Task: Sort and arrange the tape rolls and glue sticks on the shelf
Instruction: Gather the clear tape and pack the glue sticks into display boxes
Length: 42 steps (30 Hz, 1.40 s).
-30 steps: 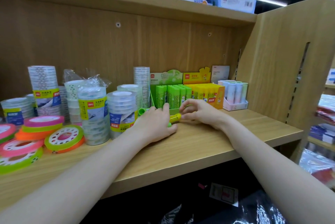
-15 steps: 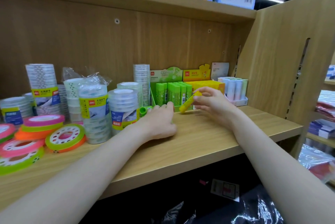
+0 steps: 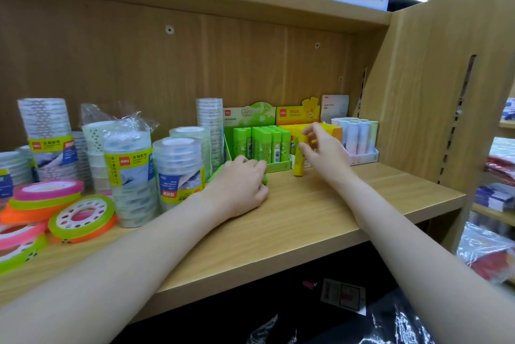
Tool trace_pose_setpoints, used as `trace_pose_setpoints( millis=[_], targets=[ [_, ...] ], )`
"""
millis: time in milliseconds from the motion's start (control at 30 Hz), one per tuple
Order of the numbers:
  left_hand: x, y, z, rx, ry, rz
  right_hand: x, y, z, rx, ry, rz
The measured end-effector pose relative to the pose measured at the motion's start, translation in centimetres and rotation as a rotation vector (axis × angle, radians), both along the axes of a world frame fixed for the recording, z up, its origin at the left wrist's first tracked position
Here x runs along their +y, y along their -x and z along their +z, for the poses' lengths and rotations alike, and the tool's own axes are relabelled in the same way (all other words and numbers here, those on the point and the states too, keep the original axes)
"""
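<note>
Two bare forearms reach from the near edge over the wooden shelf [image 3: 320,221]. Left hand [image 3: 239,187] lies knuckles-up on the board, fingers curled over a green glue stick [image 3: 217,171] lying flat, only its ends peeking out at either side. Right hand [image 3: 323,154] is a little farther in, thumb and fingertips pinching the top of a yellow glue stick [image 3: 298,162] that stands nearly upright, its base touching the shelf just in front of the yellow box [image 3: 331,132]; the other fingers spread loosely above. Off to the left, flat coloured tape rolls [image 3: 80,215] lie stacked near the edge, with wrapped towers of clear tape [image 3: 178,168] behind them. At the back stand the green box [image 3: 259,146] full of upright green sticks, the yellow box beside it, then a tray of pale sticks [image 3: 356,137] at the right.
</note>
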<state>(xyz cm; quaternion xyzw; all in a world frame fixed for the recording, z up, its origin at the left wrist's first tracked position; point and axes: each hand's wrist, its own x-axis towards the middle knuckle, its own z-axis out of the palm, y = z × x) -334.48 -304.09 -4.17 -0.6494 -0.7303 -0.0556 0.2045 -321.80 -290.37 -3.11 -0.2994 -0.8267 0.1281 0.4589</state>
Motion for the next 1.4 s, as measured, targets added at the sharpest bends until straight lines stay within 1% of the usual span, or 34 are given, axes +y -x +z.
trace_pose_setpoints(
  millis=[100,167,233,367,400,467,533,633,800,867,1000,1067,1167,1267,1400],
  targets=[
    [0.0,0.1,-0.1,-0.063,0.028,0.022,-0.2,0.1,-0.4,-0.217,0.134,0.067],
    [0.1,0.0,-0.1,-0.104,0.044,0.036,-0.3,0.1,-0.6,-0.254,0.155,0.087],
    [0.1,0.0,-0.2,-0.134,0.055,0.048,-0.3,0.1,-0.5,-0.161,0.147,0.083],
    [0.0,0.0,-0.2,-0.167,0.075,0.061,-0.1,-0.3,0.1,0.178,0.058,0.005],
    [-0.1,0.0,-0.2,-0.171,0.078,0.059,0.1,-0.4,0.3,0.231,0.017,-0.023],
    [-0.1,0.1,-0.2,-0.173,0.084,0.057,0.6,-0.2,0.7,0.273,-0.064,-0.092],
    [0.0,0.1,-0.2,-0.175,0.089,0.057,1.1,0.2,1.4,0.271,-0.109,-0.114],
    [0.0,0.1,-0.1,-0.181,0.090,0.056,1.8,1.1,2.3,0.237,-0.154,-0.094],
    [0.0,0.2,-0.1,-0.188,0.089,0.054,2.0,2.4,3.4,0.352,-0.164,-0.019],
    [-0.1,0.3,0.0,-0.183,0.084,0.054,2.4,2.8,3.3,0.284,-0.172,-0.043],
    [-0.1,0.3,0.0,-0.181,0.085,0.056,3.7,3.2,2.0,-0.069,-0.177,-0.194],
    [-0.1,0.2,0.0,-0.186,0.083,0.056,3.9,3.0,1.6,-0.163,-0.204,-0.253],
    [-0.1,0.3,0.0,-0.184,0.077,0.058,3.6,2.8,1.7,-0.197,-0.180,-0.281],
    [0.0,0.3,0.0,-0.188,0.082,0.060,3.2,3.2,1.2,-0.266,-0.223,-0.324],
    [0.0,0.4,0.0,-0.198,0.085,0.055,3.0,2.5,0.6,-0.248,-0.168,-0.219]
  ],
)
